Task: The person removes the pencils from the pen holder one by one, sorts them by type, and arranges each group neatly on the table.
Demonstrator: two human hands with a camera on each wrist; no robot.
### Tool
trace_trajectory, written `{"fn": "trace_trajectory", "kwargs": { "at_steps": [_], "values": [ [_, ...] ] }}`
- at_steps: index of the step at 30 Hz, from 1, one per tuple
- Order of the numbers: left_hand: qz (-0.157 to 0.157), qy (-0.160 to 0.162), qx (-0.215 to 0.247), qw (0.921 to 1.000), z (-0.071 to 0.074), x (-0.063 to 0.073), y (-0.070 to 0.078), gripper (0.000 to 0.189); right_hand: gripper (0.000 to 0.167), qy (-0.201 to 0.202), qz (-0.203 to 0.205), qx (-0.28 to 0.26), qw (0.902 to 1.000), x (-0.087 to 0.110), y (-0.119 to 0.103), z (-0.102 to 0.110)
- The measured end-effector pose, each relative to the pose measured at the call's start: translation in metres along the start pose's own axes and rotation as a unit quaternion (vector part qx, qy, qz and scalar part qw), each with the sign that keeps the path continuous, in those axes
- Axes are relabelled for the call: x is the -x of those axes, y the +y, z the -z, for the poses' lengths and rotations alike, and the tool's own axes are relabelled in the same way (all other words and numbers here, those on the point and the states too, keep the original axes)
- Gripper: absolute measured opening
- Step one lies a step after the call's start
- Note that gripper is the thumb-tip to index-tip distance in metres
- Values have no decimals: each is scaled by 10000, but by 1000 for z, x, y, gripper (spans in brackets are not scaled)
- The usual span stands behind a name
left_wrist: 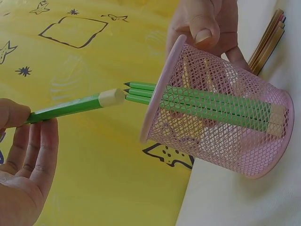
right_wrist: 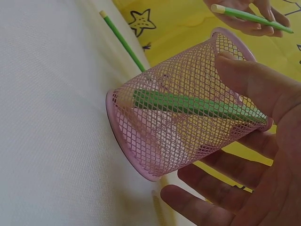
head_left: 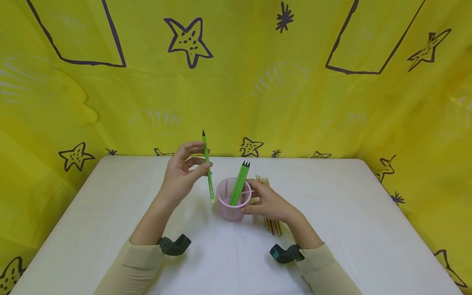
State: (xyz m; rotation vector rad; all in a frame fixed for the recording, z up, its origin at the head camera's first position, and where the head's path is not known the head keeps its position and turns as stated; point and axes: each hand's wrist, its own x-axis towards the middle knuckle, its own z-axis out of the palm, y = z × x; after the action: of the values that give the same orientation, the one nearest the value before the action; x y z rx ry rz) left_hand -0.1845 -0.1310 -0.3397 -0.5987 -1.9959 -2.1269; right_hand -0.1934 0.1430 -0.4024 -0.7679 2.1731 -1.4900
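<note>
A green pencil (head_left: 209,176) is pinched between the thumb and fingers of my left hand (head_left: 182,168), black point up, pale eraser end down. It hangs just left of a pink mesh pencil cup (head_left: 231,214). My right hand (head_left: 274,205) grips that cup near its rim from the right side, thumb toward the front. Several green pencils (head_left: 239,186) lean inside the cup, points up and eraser ends at the bottom, as the left wrist view shows through the mesh. Another green pencil (right_wrist: 123,42) lies beyond the cup in the right wrist view.
Several gold-toned pencils (head_left: 273,227) lie on the white table (head_left: 332,196), partly hidden under my right hand. A yellow cloth (head_left: 236,90) with drawn stars and fish hangs behind and at both sides of the table. Dark wrist devices (head_left: 174,246) sit at both cuffs.
</note>
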Motion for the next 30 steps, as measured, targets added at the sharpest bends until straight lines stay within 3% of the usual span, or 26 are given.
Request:
{"fn": "trace_trajectory", "kwargs": {
  "at_steps": [8,19,30],
  "values": [
    [320,40,155,9994,4,-1,1,69,74,-8,-35,11,10000,1,0,0],
    [761,260,294,9963,13,-6,4,64,73,-28,98,-9,9999,0,-3,2],
    [1128,371,91,9929,31,-6,1,59,74,-43,21,-47,10000,-1,1,1]
  ]
}}
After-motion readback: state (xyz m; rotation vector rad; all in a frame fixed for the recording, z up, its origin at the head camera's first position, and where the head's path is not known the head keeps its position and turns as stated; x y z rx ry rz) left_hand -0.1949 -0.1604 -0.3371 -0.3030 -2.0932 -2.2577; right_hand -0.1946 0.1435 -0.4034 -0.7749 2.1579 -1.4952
